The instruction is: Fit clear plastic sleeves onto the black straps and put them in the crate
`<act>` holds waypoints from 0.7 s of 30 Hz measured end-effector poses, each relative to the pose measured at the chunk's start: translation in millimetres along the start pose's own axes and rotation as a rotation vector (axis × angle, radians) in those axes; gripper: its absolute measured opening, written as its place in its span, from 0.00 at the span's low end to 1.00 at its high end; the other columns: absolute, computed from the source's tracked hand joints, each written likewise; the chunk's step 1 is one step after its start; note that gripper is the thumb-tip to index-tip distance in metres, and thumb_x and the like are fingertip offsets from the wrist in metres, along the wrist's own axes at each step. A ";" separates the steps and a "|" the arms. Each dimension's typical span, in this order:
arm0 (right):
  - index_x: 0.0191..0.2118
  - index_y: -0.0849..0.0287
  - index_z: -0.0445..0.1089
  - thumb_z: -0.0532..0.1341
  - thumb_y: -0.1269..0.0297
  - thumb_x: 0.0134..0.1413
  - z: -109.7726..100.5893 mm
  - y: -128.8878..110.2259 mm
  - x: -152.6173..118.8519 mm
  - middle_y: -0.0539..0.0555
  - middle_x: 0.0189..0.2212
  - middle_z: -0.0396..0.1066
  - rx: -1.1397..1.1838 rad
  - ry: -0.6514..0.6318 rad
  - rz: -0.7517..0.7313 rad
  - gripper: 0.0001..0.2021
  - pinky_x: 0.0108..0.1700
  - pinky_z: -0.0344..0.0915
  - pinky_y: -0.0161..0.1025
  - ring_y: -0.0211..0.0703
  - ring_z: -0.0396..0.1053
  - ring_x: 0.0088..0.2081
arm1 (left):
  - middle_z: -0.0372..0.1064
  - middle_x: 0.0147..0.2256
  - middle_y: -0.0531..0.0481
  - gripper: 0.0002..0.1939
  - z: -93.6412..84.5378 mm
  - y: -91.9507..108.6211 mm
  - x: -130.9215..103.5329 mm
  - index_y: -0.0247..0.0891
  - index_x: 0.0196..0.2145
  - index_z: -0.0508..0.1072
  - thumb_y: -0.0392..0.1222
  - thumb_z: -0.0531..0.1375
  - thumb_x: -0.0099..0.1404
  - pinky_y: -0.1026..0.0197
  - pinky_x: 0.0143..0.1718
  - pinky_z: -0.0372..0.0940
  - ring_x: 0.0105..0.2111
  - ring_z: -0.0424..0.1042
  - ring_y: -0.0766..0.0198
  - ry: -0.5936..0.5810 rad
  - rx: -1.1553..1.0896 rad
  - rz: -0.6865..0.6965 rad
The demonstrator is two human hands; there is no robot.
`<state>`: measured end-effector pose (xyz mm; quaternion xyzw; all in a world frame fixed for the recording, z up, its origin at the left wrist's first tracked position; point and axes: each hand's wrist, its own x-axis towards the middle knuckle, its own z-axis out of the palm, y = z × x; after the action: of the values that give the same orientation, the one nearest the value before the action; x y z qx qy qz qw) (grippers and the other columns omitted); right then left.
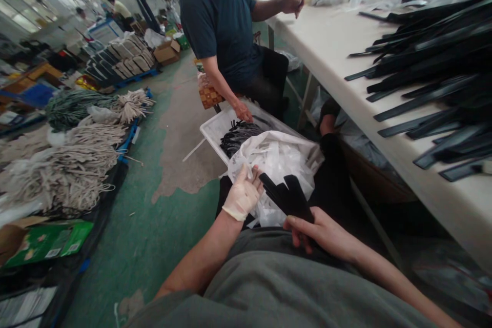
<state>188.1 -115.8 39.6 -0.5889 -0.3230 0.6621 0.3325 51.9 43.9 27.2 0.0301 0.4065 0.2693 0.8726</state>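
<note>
My left hand point(243, 195), in a pale thin glove, is held over the lap with its fingers apart and nothing visible in it. To its right, my right hand point(313, 233) is bare and grips several flat black strips point(288, 196) by their lower ends, their upper ends fanned out toward the left hand. Just beyond both hands lies a white plastic bag point(274, 156), partly over a white bin point(215, 130). Dark strips point(238, 137) fill the bin's visible part.
A seated person point(225, 25) reaches one hand into the bin. The white table point(326, 56) on the right carries many black straps point(434, 77) and plastic bags. Bundles of pale cord point(65, 164) lie on the left floor.
</note>
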 end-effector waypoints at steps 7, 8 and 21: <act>0.33 0.64 0.72 0.59 0.43 0.54 4.0 2.8 4.3 0.51 0.21 0.72 -0.030 -0.034 0.055 0.24 0.23 0.59 0.32 0.32 0.62 0.18 | 0.75 0.33 0.51 0.07 11.8 -7.1 -0.5 0.37 0.32 0.73 0.42 0.59 0.66 0.61 0.39 0.68 0.31 0.74 0.66 0.067 0.057 0.181; 0.33 0.64 0.71 0.59 0.43 0.54 4.0 2.6 5.2 0.51 0.21 0.71 -0.031 -0.031 0.058 0.24 0.23 0.59 0.32 0.32 0.62 0.18 | 0.75 0.34 0.50 0.07 12.1 -7.6 -0.5 0.37 0.33 0.73 0.42 0.60 0.66 0.61 0.40 0.68 0.32 0.74 0.66 0.067 0.076 0.192; 0.33 0.64 0.71 0.59 0.44 0.53 -2.6 -0.4 9.9 0.52 0.21 0.72 -0.015 0.048 -0.005 0.23 0.22 0.58 0.33 0.34 0.63 0.17 | 0.75 0.31 0.47 0.09 -0.5 -8.2 0.9 0.34 0.32 0.74 0.42 0.59 0.65 0.63 0.38 0.67 0.32 0.75 0.64 0.013 0.126 0.147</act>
<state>189.8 -107.4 34.0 -0.6062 -0.3212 0.6447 0.3372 55.5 37.3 24.0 0.1127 0.4251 0.3066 0.8441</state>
